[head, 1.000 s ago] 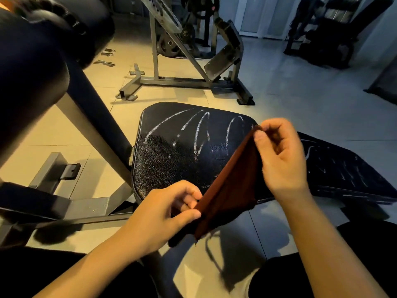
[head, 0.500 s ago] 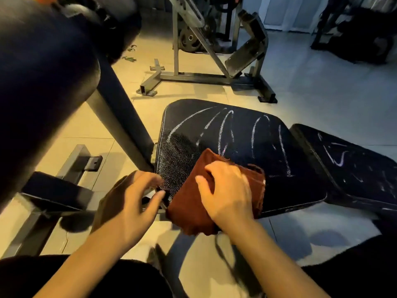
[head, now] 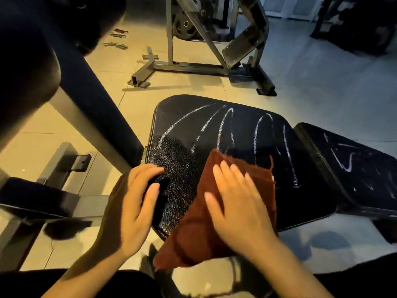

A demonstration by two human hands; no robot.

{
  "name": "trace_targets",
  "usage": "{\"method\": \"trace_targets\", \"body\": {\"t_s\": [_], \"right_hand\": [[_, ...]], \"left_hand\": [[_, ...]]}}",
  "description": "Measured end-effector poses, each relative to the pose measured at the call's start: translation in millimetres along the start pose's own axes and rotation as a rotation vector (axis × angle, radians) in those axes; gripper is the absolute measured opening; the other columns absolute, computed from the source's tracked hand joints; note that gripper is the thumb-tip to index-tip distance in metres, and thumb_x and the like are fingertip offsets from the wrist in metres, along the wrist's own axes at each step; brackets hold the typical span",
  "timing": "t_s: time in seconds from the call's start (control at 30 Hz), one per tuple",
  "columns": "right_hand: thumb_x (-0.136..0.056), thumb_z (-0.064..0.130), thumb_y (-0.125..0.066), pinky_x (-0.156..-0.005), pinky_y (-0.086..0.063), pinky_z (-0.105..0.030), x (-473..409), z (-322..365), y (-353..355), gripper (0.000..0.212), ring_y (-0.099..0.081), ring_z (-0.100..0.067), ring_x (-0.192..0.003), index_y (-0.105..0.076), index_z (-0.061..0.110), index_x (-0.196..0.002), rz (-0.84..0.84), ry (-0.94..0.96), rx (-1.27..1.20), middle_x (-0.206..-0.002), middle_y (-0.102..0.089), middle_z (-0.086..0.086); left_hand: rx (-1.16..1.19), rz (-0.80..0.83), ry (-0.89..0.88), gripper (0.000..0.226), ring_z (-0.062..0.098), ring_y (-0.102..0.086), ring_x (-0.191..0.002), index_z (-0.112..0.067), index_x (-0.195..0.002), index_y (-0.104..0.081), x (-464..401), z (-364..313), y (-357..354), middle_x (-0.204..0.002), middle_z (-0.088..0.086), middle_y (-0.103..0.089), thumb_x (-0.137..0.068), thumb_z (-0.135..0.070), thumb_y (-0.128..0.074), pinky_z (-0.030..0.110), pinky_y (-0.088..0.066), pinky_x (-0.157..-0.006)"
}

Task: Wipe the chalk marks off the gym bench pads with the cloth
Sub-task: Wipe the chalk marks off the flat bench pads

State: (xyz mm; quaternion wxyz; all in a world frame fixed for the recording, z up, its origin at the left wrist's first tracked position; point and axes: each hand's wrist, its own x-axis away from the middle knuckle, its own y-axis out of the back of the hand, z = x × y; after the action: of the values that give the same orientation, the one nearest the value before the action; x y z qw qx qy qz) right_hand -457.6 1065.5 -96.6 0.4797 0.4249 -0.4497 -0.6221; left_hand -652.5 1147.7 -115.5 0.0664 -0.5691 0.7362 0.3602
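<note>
Cloth point(head: 217, 214) now spread wider under flat right hand point(head: 238, 203); left hand point(head: 131, 203), released, reaches seat pad point(head: 247, 134)

warm yellowish light is falling across the beige tiled floor point(head: 111, 117), where a steel-framed weight machine point(head: 206, 46) is standing; small clips point(head: 117, 45) are lying left of it.

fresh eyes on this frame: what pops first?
White chalk marks streak the far half of the black seat pad at centre. The right hand lies flat on a rust-red cloth at the pad's near edge, part of it hanging off. The left hand rests on the pad's near left corner; a second chalked pad sits to the right.
</note>
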Motion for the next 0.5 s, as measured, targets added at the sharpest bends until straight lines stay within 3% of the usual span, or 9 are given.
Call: {"method": "trace_targets", "body": {"t_s": [0.07, 0.13, 0.23, 0.33, 0.5], "right_hand": [[-0.098, 0.058, -0.012, -0.118, -0.010, -0.034, 34, 6, -4, 0.068, -0.020, -0.015, -0.148, -0.030, 0.021, -0.153, -0.031, 0.053, -0.020, -0.159, -0.026, 0.004], [-0.099, 0.059, -0.012, -0.116, -0.011, -0.034, 36, 1, -2, 0.066, -0.020, -0.012, -0.147, -0.030, 0.023, -0.152, -0.005, 0.076, -0.024, -0.158, -0.027, 0.007], [-0.091, 0.063, -0.007, -0.120, 0.005, -0.028, -14, -9, 5, 0.074, 0.000, -0.007, -0.149, -0.012, 0.029, -0.156, 0.062, 0.057, -0.042, -0.162, -0.008, 0.010], [-0.099, 0.056, -0.016, -0.120, 0.007, -0.032, -61, -12, 6, 0.065, 0.003, -0.011, -0.150, -0.007, 0.025, -0.156, 0.091, -0.010, -0.016, -0.164, -0.002, 0.006], [-0.093, 0.062, -0.004, -0.120, 0.000, -0.032, 14, -2, 3, 0.073, 0.003, -0.006, -0.149, -0.013, 0.026, -0.156, 0.073, 0.108, -0.059, -0.162, -0.006, 0.010]], "left_hand": [[0.069, -0.017, 0.043, 0.029, 0.020, -0.049, -0.123, -0.027, -0.123, -0.052, 1, 0, -4, -0.125, -0.004, -0.053, -0.098, -0.030, -0.037, 0.034, -0.035, -0.105], [0.073, -0.028, 0.076, 0.032, 0.012, -0.045, -0.127, -0.029, -0.127, -0.048, -2, -6, -13, -0.130, -0.008, -0.051, -0.096, -0.032, -0.038, 0.028, -0.032, -0.108], [0.013, -0.032, 0.109, 0.036, 0.008, -0.037, -0.135, -0.028, -0.128, -0.048, -6, -16, -27, -0.138, -0.008, -0.048, -0.095, -0.037, -0.037, 0.024, -0.025, -0.113], [0.024, -0.040, 0.186, 0.038, 0.009, -0.034, -0.137, -0.032, -0.127, -0.047, -6, -20, -30, -0.141, -0.007, -0.046, -0.094, -0.044, -0.033, 0.026, -0.023, -0.113], [0.094, -0.080, 0.154, 0.036, 0.014, -0.037, -0.137, -0.028, -0.127, -0.048, -14, -9, -19, -0.139, -0.003, -0.046, -0.095, -0.039, -0.035, 0.031, -0.027, -0.113]]}}
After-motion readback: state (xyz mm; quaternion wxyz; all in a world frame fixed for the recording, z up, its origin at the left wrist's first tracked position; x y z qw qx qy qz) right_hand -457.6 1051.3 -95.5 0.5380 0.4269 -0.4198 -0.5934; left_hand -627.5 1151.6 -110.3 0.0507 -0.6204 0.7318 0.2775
